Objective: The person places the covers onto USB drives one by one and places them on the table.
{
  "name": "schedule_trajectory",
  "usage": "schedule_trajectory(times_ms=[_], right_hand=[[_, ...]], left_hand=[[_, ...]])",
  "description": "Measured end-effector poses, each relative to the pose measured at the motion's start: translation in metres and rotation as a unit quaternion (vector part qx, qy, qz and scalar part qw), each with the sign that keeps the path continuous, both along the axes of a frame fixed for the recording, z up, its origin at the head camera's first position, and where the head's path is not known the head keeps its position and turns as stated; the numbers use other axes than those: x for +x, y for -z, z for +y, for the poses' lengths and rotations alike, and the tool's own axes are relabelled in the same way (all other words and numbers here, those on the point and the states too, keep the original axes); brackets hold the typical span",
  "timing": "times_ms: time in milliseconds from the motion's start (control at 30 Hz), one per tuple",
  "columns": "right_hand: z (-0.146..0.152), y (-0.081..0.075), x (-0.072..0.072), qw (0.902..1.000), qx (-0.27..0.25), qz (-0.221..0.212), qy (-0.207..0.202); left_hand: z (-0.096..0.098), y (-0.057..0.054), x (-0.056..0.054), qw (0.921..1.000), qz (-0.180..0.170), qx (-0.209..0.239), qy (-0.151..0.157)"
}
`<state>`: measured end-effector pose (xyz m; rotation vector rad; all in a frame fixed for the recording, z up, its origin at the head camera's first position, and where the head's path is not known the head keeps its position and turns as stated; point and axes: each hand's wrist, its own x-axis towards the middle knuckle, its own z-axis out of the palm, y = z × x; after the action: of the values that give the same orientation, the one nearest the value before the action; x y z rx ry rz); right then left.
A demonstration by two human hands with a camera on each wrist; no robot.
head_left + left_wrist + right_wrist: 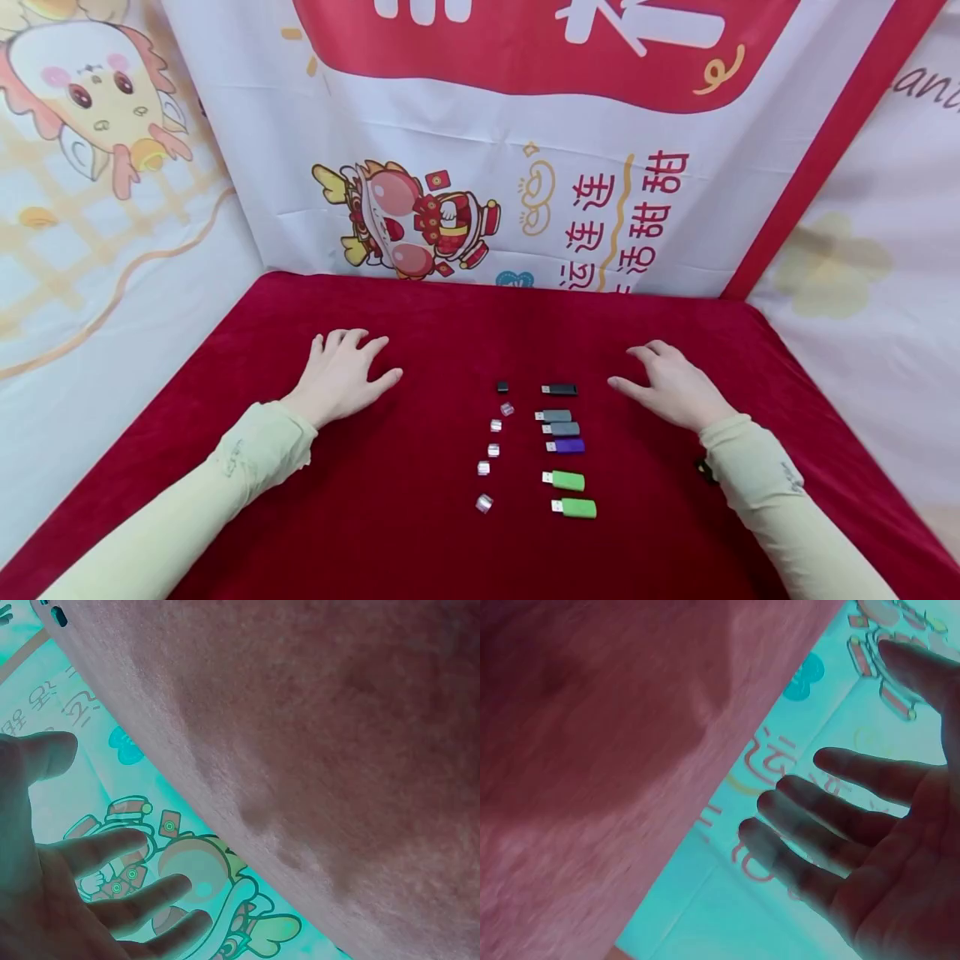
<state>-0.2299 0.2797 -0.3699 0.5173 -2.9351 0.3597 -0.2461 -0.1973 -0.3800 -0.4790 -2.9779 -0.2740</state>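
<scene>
My left hand (341, 382) lies on the red cloth with fingers spread, holding nothing. To the right, my right hand (678, 387) also rests there, empty, its thumb pointing toward a black USB stick (562, 389). Below that stick lie two grey USB sticks (565, 429), a purple one (572, 447) and two green ones (578, 508), metal plugs facing left. A column of small caps sits left of them: a black cap (502, 387) at the top and several clear caps (483, 503) beneath. Both wrist views show relaxed fingers and no USB stick.
Red cloth (390, 517) covers the table. A white printed curtain (480, 117) hangs along the back edge, and more printed cloth (97, 267) hangs at the sides. A small dark item (703, 470) is partly visible beside the right sleeve.
</scene>
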Motion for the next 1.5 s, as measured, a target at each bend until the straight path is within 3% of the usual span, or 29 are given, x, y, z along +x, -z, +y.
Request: schedule_trajectory(times_ms=[300, 833, 1133, 1500], right_hand=[[-0.028, -0.009, -0.007, 0.9975, 0.035, 0.008, -0.062], [-0.053, -0.019, -0.028, 0.9866, 0.096, -0.033, -0.127], [-0.061, -0.013, -0.034, 0.9779, 0.109, -0.048, -0.172], [-0.070, -0.011, -0.042, 0.9711, 0.137, -0.055, -0.188]], left_hand=[[0.006, 0.000, 0.001, 0.9990, 0.030, 0.016, 0.028], [0.019, -0.006, 0.002, 0.9946, 0.028, 0.013, 0.099], [0.027, -0.007, 0.002, 0.9931, 0.029, 0.018, 0.112], [0.037, -0.006, 0.002, 0.9925, 0.016, 0.020, 0.120]])
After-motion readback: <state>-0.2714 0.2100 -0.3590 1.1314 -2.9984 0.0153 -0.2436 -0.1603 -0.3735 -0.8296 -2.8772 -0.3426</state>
